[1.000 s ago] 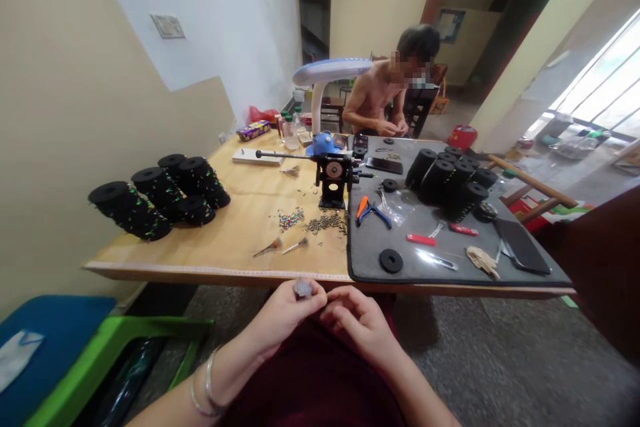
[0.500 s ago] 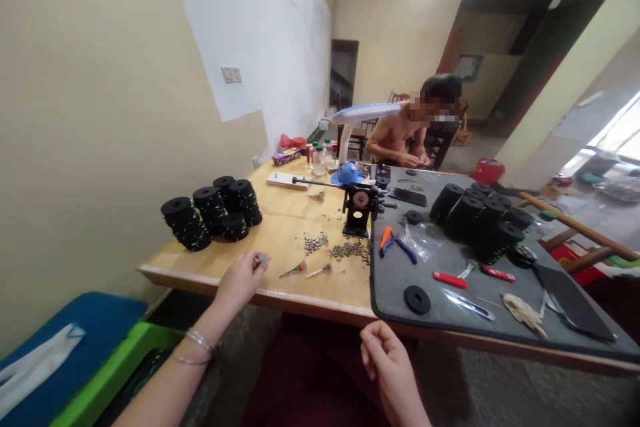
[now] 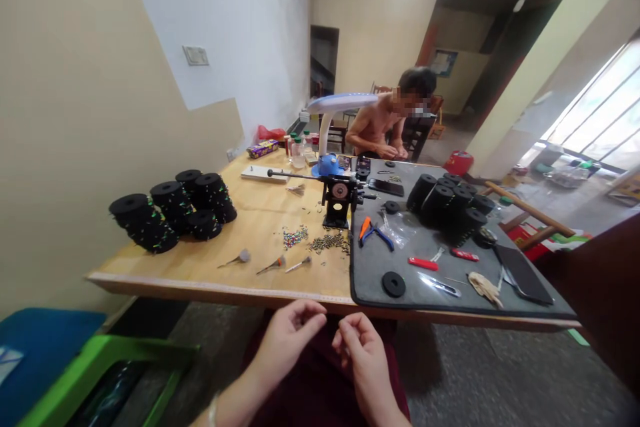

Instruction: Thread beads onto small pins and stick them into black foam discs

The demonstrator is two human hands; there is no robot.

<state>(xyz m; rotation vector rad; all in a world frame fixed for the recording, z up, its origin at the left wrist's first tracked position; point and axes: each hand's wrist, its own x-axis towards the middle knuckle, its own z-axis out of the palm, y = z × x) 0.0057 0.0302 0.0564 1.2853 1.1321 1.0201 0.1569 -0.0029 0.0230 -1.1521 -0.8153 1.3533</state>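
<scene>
My left hand (image 3: 295, 332) is in front of the table edge, its fingers curved and the thumb apart from them, with nothing visible in it. Close beside it, my right hand (image 3: 364, 350) has thumb and fingertips pinched together; whatever they may hold is too small to make out. On the wooden table (image 3: 200, 271) beyond lie a small brush-like piece with a grey fan-shaped tip (image 3: 243, 256), an orange-banded one (image 3: 277, 263) and a white-stemmed one (image 3: 300, 264). Behind them are a pile of multicoloured beads (image 3: 295, 236) and a pile of small dark metallic bits (image 3: 327, 242).
Several black foam spools (image 3: 133, 203) stand at left, more (image 3: 440, 203) at right on a grey mat (image 3: 373, 273). A black winder-like device (image 3: 338, 197) and blue lamp (image 3: 329, 164) stand mid-table. Pliers (image 3: 376, 235) and a red-handled tool (image 3: 423, 263) lie right. Another person (image 3: 373, 130) sits opposite.
My left hand has let go of the grey-tipped brush-like piece, now lying on the table, and has come right and back toward my right hand. The view has turned slightly right.
</scene>
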